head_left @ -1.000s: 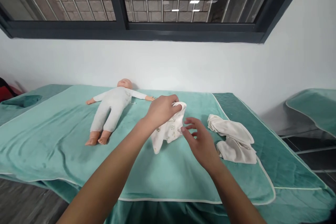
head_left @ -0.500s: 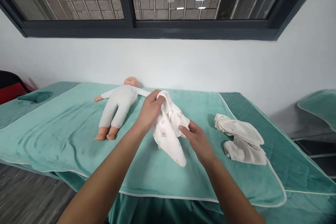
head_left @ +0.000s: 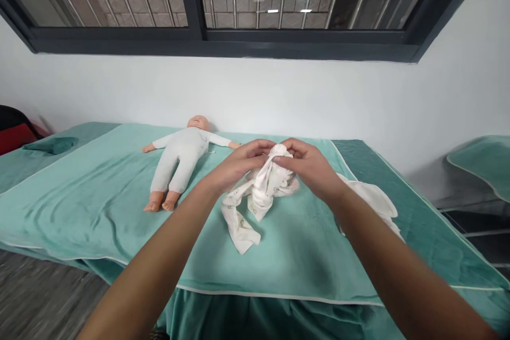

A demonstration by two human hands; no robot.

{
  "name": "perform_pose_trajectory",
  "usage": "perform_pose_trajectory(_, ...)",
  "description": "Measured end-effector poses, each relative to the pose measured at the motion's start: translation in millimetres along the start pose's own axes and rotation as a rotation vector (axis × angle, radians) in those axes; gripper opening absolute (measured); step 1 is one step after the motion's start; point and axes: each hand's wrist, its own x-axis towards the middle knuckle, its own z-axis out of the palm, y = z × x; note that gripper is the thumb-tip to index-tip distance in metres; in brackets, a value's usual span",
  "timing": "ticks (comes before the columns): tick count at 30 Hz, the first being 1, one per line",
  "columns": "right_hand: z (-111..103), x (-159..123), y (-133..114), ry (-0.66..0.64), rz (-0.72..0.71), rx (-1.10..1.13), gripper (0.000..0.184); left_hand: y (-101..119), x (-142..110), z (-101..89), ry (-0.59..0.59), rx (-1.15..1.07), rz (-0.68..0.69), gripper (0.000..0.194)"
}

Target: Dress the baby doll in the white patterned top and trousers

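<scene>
A white printed baby garment hangs bunched between my hands, above the green blanket. My left hand pinches its gathered top from the left. From the right, my right hand grips the same bunched part, thumb across the cloth. One end of the garment dangles lower, toward the left. Beyond my left hand, a baby doll in a pale one-piece lies on its back with arms spread and bare feet toward me. A folded off-white cloth lies to the right, partly hidden behind my right forearm.
The blanket covers a padded bed that stands against a white wall. Overhead is a dark-framed window with metal bars. A red and black item sits at the far left, and a green-covered surface at the right.
My hands have come together at the garment's top, the right one moving up. The garment has turned and bunched, its loose end now hanging left. My right forearm now covers part of the off-white cloth.
</scene>
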Motion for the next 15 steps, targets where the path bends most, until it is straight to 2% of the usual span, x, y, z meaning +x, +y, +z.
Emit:
perform_pose_trajectory(4,-9,12,-28,-0.126,-0.014,-0.162,0.033,15,1,-6.0,0.008,-0.091,-0.007,0.018)
perform_pose_trajectory(7,-16,13,-40,-0.267,0.025,-0.259,0.037,24,0,-9.7,0.108,-0.216,0.091,0.020)
perform_pose_trajectory(9,-20,13,-44,-0.309,0.046,-0.301,0.043,31,-1,-12.7,0.195,-0.220,0.152,0.023)
perform_pose_trajectory(12,-26,14,-50,-0.231,-0.008,-0.292,0.048,43,-5,-17.8,0.331,-0.119,0.178,0.028)
perform_pose_trajectory(15,-27,15,-59,-0.105,-0.138,-0.267,0.046,54,-11,-20.5,0.339,-0.009,0.149,0.030)
